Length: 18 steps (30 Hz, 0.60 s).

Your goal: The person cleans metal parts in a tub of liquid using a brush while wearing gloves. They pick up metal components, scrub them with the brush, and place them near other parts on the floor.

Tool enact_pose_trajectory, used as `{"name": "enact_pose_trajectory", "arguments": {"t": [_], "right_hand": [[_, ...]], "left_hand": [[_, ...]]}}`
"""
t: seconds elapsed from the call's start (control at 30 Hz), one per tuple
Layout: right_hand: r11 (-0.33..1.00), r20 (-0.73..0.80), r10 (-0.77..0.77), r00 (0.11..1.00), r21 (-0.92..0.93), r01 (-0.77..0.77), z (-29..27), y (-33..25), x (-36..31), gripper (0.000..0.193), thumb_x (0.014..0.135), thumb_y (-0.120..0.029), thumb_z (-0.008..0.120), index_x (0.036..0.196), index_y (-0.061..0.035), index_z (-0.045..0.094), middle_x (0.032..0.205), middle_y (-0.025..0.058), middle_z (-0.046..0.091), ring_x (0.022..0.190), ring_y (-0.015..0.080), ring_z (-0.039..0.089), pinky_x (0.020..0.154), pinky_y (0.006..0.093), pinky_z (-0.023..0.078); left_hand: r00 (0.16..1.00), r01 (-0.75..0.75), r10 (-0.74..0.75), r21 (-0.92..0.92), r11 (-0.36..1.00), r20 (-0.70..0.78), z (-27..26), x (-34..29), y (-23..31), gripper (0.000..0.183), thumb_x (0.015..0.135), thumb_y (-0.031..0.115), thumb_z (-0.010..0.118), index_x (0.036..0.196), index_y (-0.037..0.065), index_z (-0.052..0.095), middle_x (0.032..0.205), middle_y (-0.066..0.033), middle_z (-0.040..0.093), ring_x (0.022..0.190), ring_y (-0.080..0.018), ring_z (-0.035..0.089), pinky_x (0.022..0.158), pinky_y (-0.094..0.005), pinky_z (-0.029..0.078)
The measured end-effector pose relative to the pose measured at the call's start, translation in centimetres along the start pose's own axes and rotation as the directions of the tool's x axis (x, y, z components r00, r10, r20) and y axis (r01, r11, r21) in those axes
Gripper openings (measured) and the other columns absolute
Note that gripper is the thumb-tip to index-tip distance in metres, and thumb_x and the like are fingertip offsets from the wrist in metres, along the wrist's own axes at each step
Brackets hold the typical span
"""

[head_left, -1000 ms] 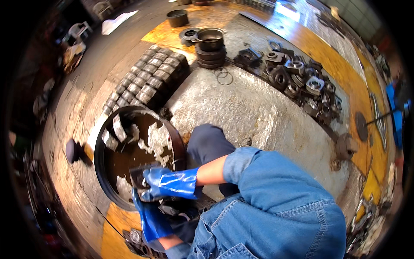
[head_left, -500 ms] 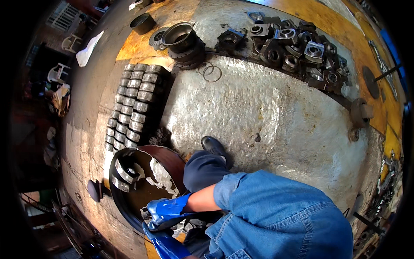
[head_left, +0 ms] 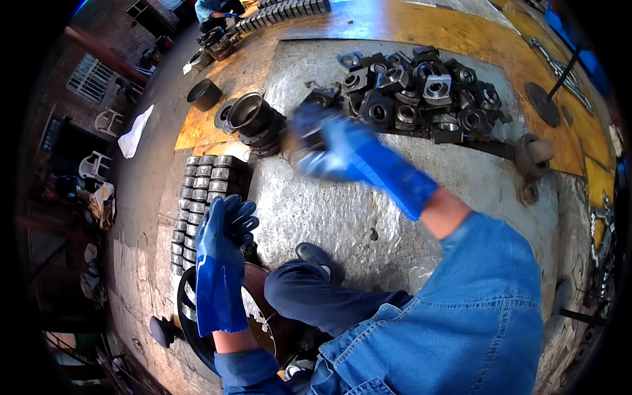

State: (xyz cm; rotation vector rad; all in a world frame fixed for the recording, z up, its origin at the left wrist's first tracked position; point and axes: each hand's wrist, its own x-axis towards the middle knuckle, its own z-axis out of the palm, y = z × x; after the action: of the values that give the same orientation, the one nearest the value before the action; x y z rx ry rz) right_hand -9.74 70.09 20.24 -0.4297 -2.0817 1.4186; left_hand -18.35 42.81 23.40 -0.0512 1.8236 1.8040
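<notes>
Both hands are now lifted out of the round black metal basin [head_left: 197, 329], where they were working half a second ago. The right hand [head_left: 329, 148], in a blue rubber glove, is reaching far forward and is blurred; it seems to be closing around a dark metal part [head_left: 299, 141], though I cannot tell the grip for certain. Just beyond it, a heap of dark grey cast metal housings [head_left: 421, 99] is lying on the silvery metal sheet surface [head_left: 329, 210]. The left hand [head_left: 224, 230], also gloved in blue, is hovering with fingers curled and holding nothing, just beside rows of small grey metal cylinders [head_left: 197, 191].
</notes>
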Motion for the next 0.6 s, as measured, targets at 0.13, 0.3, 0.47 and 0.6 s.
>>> {"name": "enact_pose_trajectory", "arguments": {"t": [0.13, 0.3, 0.47, 0.6], "right_hand": [[0.868, -0.417, -0.150, 0.896, -0.490, -0.083, -13.2, -3.4, -1.7, 0.051, 0.098, -0.043, 0.071, 0.131, -0.0042, 0.067, 0.103, 0.0162, 0.076, 0.096, 0.0242, 0.074, 0.085, 0.0352, 0.058], [0.966, -0.044, -0.164, 0.985, -0.210, 0.152, -6.1, 4.4, -3.7, 0.047, 0.096, -0.020, 0.077, 0.135, 0.0031, 0.063, 0.094, 0.0073, 0.074, 0.083, 0.0124, 0.067, 0.079, 0.0300, 0.056], [0.973, 0.546, -0.014, 0.837, 0.201, -0.115, 11.6, -2.5, -11.2, 0.048, 0.098, -0.013, 0.069, 0.140, 0.0078, 0.058, 0.099, 0.0067, 0.072, 0.085, 0.0107, 0.066, 0.078, 0.0272, 0.055], [0.997, 0.861, -0.047, 0.507, 0.011, 0.072, 24.2, -6.7, -16.5, 0.054, 0.093, -0.039, 0.071, 0.137, -0.0068, 0.066, 0.103, 0.0107, 0.076, 0.092, 0.0221, 0.073, 0.087, 0.0349, 0.056]], "left_hand": [[0.987, -0.155, 0.153, -0.038, 0.987, -0.039, -3.4, -3.6, -1.8, 0.038, 0.107, 0.033, 0.058, 0.124, 0.002, 0.070, 0.106, -0.0162, 0.078, 0.083, -0.0240, 0.074, 0.072, -0.0349, 0.057], [0.990, -0.020, 0.022, 0.016, 1.000, -0.136, -9.7, -11.6, -8.7, 0.038, 0.108, 0.033, 0.058, 0.129, 0.004, 0.068, 0.108, -0.0095, 0.077, 0.088, -0.0173, 0.073, 0.078, -0.0310, 0.056], [0.922, 0.025, -0.041, -0.046, 0.999, -0.386, -19.4, -18.9, -16.9, 0.044, 0.106, 0.037, 0.061, 0.130, 0.002, 0.065, 0.115, -0.0140, 0.075, 0.095, -0.0191, 0.070, 0.084, -0.0314, 0.054], [0.817, 0.036, -0.089, -0.104, 0.994, -0.569, -27.3, -22.3, -23.6, 0.060, 0.103, 0.048, 0.062, 0.140, 0.002, 0.056, 0.123, -0.0162, 0.072, 0.102, -0.0226, 0.069, 0.091, -0.0354, 0.053]]}}
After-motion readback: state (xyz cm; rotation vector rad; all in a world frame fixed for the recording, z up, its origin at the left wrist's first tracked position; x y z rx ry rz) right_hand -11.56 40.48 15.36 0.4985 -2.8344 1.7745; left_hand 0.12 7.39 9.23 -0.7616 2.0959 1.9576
